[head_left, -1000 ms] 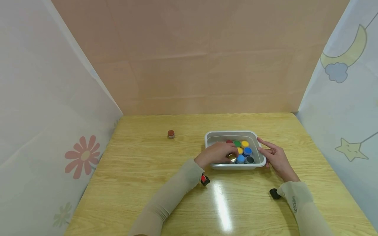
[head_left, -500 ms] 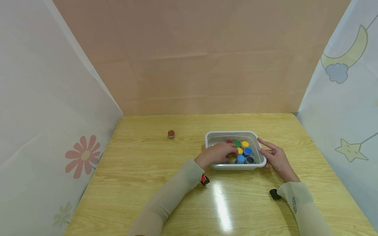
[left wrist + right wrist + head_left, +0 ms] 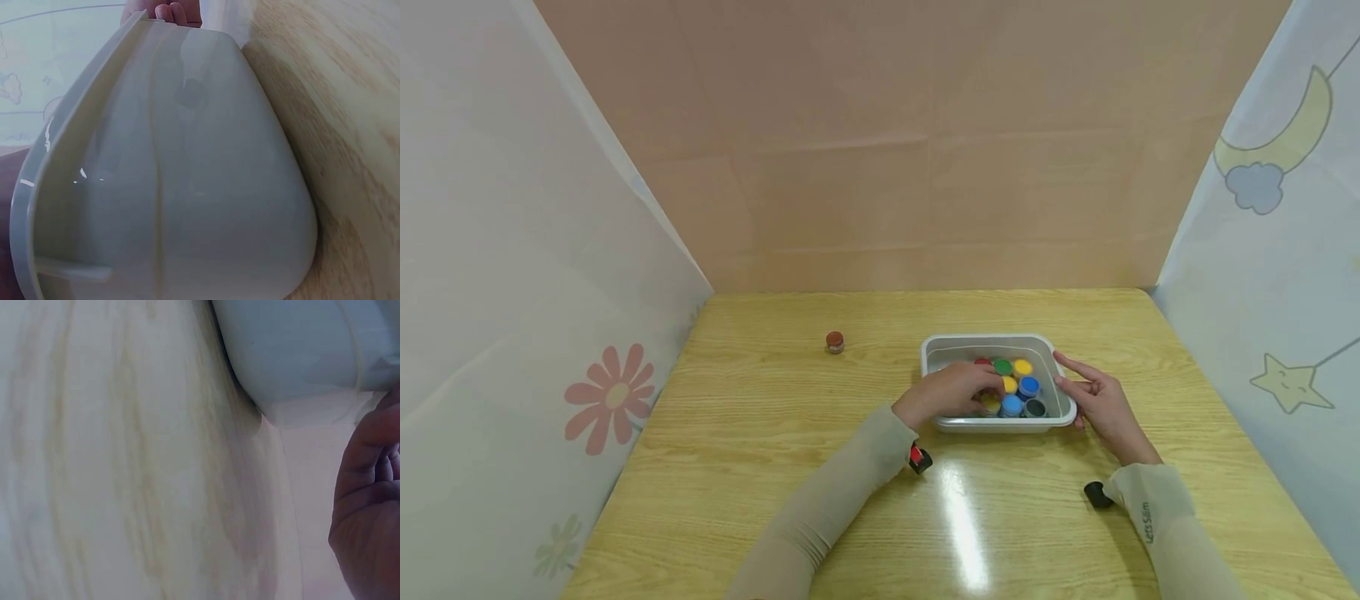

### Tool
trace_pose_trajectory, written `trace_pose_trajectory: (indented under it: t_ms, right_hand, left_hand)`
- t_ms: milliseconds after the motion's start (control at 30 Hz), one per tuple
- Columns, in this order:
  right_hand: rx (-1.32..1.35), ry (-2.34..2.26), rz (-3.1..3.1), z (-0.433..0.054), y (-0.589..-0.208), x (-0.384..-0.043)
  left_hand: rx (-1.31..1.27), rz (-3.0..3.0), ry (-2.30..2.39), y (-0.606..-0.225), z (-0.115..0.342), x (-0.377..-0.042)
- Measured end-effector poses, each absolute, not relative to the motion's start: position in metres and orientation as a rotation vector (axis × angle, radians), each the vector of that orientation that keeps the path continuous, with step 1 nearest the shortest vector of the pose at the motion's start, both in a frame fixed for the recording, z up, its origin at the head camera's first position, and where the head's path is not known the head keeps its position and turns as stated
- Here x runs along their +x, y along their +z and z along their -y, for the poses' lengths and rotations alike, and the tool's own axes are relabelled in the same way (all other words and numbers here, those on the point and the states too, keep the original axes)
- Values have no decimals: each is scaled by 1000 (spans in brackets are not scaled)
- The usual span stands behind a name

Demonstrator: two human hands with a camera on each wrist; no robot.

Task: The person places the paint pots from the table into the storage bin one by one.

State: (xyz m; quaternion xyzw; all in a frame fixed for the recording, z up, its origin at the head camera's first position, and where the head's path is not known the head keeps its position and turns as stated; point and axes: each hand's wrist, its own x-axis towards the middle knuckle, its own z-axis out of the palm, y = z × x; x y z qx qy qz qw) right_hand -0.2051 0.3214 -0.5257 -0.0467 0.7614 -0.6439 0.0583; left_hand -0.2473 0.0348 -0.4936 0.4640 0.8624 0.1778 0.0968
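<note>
A white plastic tray [image 3: 992, 424] stands on the table with several small paint jars in it. Their lids are red, green, yellow, blue and black. My left hand [image 3: 949, 390] reaches over the tray's left side, its fingers curled at a jar with a gold-yellow lid [image 3: 991, 405] near the front wall. Part of that jar is hidden under the fingers. On the right, my right hand [image 3: 1103, 408] holds the tray's rim between thumb and fingers. The left wrist view is filled by the tray's outer wall [image 3: 206, 156]; in the right wrist view my right hand [image 3: 372, 500] meets the tray's edge.
A single jar with a reddish-brown lid [image 3: 835, 342] stands on the wooden table [image 3: 760, 433], left of the tray. Behind the table rises a plain peach backdrop [image 3: 880, 192]. Printed white sheets flank both sides.
The gold-yellow lid has tilted slightly under my left fingers, its shine fading. Both hands and the tray keep practically the same places.
</note>
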Motion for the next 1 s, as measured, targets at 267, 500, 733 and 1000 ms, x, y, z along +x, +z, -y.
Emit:
trace_pose_trajectory:
  t_ms: [267,500,733,1000]
  right_hand:
    - [-123,-1932,-2321,-321,-526,-206]
    - [-104,-1933,-2313,-322,-525,-206]
    - [-105,-1946,-2306,-322,-525,-205]
    - [-115,-1937,-2314,-323,-527,-207]
  left_hand:
    - [1381,-2576,607,-489,-32,-244]
    - [1353,-2622,756,-481,-19,-242]
    - [1249,-2767,925,-474,12,-244]
    - [989,-2973,1098,-483,71,-252]
